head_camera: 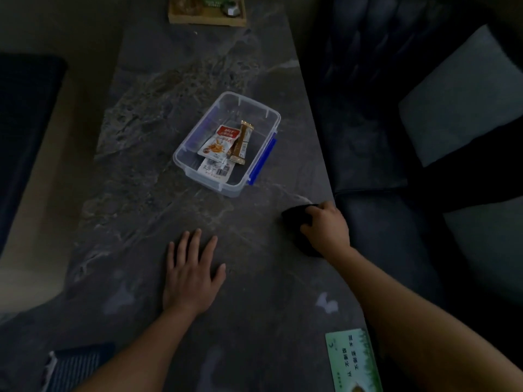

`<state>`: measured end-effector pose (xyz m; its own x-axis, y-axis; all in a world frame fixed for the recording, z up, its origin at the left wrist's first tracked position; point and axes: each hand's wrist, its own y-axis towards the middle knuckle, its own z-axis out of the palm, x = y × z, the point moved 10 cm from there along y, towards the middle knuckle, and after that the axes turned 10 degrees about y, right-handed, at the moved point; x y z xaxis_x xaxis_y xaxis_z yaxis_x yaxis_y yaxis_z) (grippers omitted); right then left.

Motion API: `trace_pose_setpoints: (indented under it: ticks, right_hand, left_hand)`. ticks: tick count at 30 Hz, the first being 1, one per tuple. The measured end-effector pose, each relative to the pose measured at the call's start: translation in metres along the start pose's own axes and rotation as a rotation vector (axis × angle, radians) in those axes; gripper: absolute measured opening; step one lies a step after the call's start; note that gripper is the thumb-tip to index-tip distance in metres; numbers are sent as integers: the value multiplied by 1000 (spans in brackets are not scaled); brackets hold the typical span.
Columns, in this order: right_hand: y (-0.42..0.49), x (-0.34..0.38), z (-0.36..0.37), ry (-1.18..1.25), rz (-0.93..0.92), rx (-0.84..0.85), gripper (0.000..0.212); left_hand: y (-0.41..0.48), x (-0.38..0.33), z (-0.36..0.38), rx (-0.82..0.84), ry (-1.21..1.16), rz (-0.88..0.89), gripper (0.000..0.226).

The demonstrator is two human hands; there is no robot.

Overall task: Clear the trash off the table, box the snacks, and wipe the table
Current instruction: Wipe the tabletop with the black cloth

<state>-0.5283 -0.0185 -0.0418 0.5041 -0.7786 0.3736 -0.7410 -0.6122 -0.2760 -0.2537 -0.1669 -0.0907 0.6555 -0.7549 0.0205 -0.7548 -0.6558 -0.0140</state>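
Dark cloth (297, 215) gripped by curled fingers of right hand (325, 227) near counter (169, 108) edge; left hand (192, 275) pressed flat, fingers spread, empty. Snack packets (219, 145) seen inside clear box (263, 120).

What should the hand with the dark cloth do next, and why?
Probably sweep the dark cloth left across the table, toward the flat left hand. The right hand grips the cloth at the table's right edge, so the bare stone beside it looks like the next part to wipe. The snacks already lie inside the clear box.
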Motion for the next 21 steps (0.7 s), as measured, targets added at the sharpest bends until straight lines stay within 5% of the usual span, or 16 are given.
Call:
trace_pose_setpoints:
  ticks: [5, 10, 15, 21]
  right_hand:
    - [-42, -1, -36, 394, 57, -71, 37]
    - [-178, -11, -11, 486, 92, -142, 30]
    - [-293, -9, 55, 379, 101, -151, 39]
    - [-337, 20, 154, 1, -61, 97, 70]
  left_hand:
    - [-1, -1, 1, 53, -5, 8, 66]
    - [-9, 0, -14, 72, -179, 122, 62]
    - [-108, 19, -35, -82, -237, 276, 54]
    - [-198, 41, 4, 47, -91, 237, 59]
